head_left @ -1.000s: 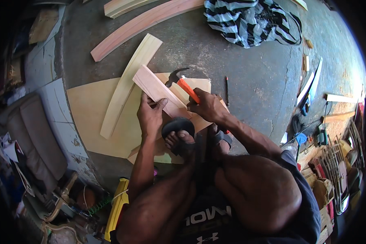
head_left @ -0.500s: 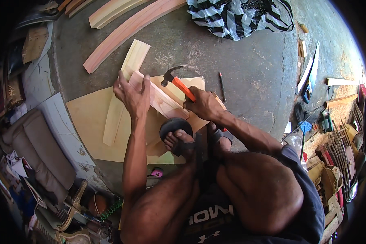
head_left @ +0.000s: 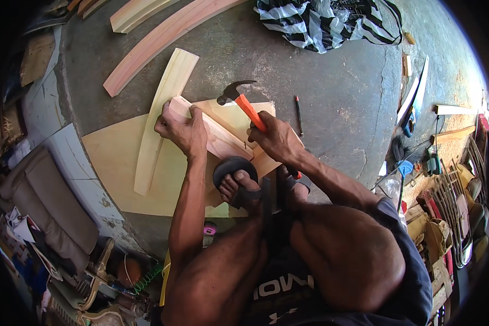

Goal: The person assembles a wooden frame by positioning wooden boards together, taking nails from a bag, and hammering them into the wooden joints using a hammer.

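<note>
My left hand (head_left: pixel 186 130) is closed round the upper left end of a short pale wooden block (head_left: pixel 223 135). The block slants down toward my sandalled foot (head_left: pixel 237 187), whose sole edge lies against or just over its lower end. What looks like a nail (head_left: pixel 246 145) stands near that lower end. A claw hammer (head_left: pixel 249 111) with an orange handle is in my right hand (head_left: pixel 277 138), its dark head raised up and left of the fist. Beside my left hand lies a long, slightly curved pale board (head_left: pixel 160 122), partly over a plywood sheet (head_left: pixel 111 163).
Curved timber pieces (head_left: pixel 163 46) lie at the far left. A striped plastic bag (head_left: pixel 331 27) is at the far side, with a pencil (head_left: pixel 299 115) nearer. A handsaw (head_left: pixel 415 100) lies right. A pink tape measure (head_left: pixel 209 229) sits by my left leg. A brown cushion (head_left: pixel 57 201) stands left.
My left hand has come slightly right and down, its fingers now wrapped round the block's end. The long board has shifted a little. The hammer has moved slightly up and right.
</note>
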The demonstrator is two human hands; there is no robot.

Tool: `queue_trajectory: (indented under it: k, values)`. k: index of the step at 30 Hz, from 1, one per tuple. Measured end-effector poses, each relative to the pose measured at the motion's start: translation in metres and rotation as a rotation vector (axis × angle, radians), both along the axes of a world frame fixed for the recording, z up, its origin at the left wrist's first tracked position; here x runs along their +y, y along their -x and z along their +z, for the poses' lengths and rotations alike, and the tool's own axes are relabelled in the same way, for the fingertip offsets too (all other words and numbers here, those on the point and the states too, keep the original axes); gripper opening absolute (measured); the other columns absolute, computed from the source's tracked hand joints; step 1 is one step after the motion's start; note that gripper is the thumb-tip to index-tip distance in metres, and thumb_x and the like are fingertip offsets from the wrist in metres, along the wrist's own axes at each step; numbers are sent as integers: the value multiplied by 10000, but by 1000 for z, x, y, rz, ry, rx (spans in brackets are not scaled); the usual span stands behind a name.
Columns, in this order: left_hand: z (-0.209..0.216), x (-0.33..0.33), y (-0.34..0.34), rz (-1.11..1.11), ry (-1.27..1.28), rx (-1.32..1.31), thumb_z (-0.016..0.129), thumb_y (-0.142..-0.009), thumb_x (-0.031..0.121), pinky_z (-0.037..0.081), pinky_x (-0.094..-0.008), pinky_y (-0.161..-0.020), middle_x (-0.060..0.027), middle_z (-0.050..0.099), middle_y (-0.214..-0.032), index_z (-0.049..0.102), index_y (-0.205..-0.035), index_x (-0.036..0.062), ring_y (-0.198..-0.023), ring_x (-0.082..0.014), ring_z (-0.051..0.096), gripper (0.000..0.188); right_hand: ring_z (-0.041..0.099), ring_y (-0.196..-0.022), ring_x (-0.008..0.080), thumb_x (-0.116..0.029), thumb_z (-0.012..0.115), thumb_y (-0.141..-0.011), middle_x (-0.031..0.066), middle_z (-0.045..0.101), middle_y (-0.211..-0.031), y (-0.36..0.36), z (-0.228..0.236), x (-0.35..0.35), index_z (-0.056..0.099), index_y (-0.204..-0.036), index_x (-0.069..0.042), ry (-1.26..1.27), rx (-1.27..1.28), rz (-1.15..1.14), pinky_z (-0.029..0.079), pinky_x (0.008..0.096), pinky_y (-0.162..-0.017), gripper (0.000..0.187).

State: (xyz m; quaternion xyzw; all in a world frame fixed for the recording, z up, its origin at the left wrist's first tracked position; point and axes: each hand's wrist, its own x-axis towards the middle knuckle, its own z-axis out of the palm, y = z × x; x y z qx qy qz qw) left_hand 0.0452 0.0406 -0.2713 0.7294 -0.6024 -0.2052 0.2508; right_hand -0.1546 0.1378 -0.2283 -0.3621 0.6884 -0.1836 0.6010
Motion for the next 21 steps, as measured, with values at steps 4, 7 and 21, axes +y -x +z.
queue_trajectory:
  k: [4,7,21]
  values:
    - [2,0,3,-12,-13,-36,711,-805,140,426,-503,-960,-254,379,-1215,491,-1338,63,-1146,-388,393,582,722,-892,351,-333,619,-942,160,749,-890,1,-4,1,622,-1110,-6,22,4,-10,526,436,-813,368]
    - [-1,2,-3,-38,-19,-72,710,-797,133,409,-515,-976,-259,379,-1217,465,-1355,50,-1146,-396,387,615,717,-815,346,-340,598,-982,185,715,-819,4,4,-2,608,-1182,-8,55,117,100,512,449,-739,388]
    - [2,5,7,-30,-93,-125,666,-791,132,384,-541,-992,-261,351,-1275,383,-1409,57,-1197,-429,350,684,689,-794,452,-235,554,-1009,247,673,-812,71,47,-11,595,-1262,-56,-2,66,504,530,501,-672,312]
